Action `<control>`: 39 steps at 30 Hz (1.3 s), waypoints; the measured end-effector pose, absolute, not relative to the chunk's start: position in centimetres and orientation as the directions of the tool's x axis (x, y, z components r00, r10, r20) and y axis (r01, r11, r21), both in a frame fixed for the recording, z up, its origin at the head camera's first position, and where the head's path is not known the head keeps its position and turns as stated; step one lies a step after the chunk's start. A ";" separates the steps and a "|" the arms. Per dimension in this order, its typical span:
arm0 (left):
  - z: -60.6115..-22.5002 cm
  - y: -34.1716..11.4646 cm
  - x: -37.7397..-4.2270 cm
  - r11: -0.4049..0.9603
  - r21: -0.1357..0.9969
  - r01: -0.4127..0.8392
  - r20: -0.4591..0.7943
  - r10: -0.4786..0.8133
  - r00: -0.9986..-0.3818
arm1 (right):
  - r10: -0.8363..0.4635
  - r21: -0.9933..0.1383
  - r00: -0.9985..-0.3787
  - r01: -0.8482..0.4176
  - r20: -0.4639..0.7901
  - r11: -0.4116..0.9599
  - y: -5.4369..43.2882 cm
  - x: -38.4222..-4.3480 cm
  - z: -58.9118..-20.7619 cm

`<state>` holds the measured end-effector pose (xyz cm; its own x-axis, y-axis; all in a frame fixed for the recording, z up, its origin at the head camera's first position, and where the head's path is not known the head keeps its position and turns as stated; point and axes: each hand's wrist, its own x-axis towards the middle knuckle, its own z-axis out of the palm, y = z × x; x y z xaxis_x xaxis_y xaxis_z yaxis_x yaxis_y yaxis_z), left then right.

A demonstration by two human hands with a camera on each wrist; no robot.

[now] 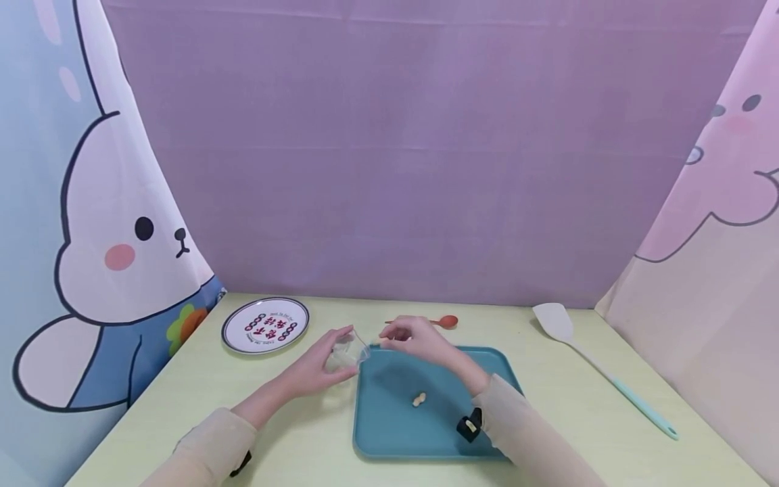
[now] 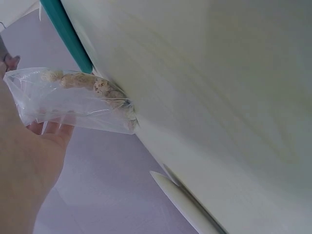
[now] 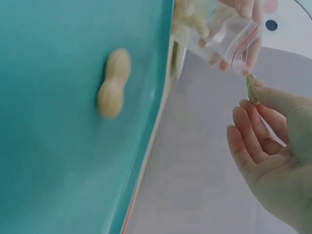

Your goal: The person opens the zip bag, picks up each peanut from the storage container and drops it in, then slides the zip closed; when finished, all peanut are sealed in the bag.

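Note:
My left hand holds a clear zip bag by its mouth, left of the tray. Several peanuts lie inside the bag, and a red zip line runs along its opening in the right wrist view. Between thumb and forefinger, my right hand pinches a peanut close to the bag's mouth, above the tray's far edge. Another peanut lies on the blue-green tray, below the right forearm.
A white plate with red lettering sits at the back left. Behind the right hand lies a red spoon. A white spatula with a mint handle rests on the right of the pale yellow table.

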<state>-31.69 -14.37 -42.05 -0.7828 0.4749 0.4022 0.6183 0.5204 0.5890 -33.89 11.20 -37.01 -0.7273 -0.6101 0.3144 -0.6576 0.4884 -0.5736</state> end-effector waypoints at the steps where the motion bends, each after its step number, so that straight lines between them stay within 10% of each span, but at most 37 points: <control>1: -42.0 -14.4 -31.7 0.520 0.591 0.617 0.401 0.474 -0.784 | -0.616 -0.567 -0.715 -0.672 0.330 0.476 10.8 -33.9 -36.9; 13: -42.1 -14.4 -31.8 0.515 0.603 0.610 0.393 0.473 -0.788 | -0.665 -0.537 -0.648 -0.734 0.372 0.415 7.2 -33.6 -36.8; 39: -42.2 -14.3 -31.9 0.517 0.601 0.609 0.387 0.479 -0.788 | -0.624 -0.535 -0.710 -0.683 0.327 0.496 9.9 -33.1 -36.9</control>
